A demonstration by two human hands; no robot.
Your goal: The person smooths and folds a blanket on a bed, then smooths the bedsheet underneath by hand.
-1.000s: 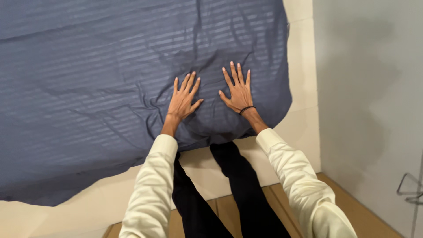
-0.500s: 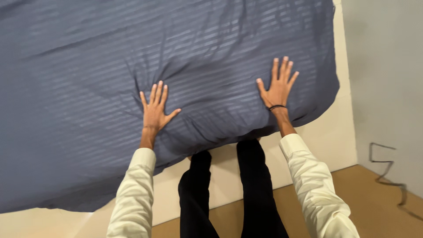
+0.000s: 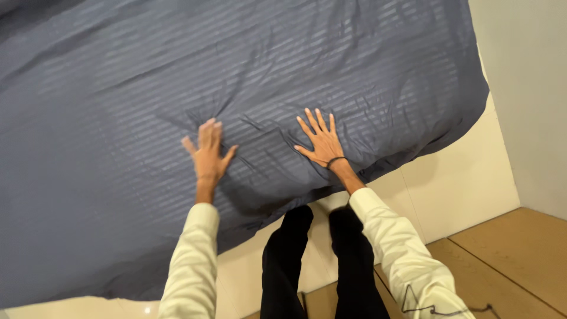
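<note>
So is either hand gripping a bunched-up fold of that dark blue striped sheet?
No, the left hand and right hand lie open and flat on the dark blue striped sheet.

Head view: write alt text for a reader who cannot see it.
Two bare hands, left hand and right hand, lie flat with fingers spread on a dark blue striped sheet that covers a cream bed. The person wears cream sleeves and black trousers, and stands on a wooden floor beside a pale wall.
</note>
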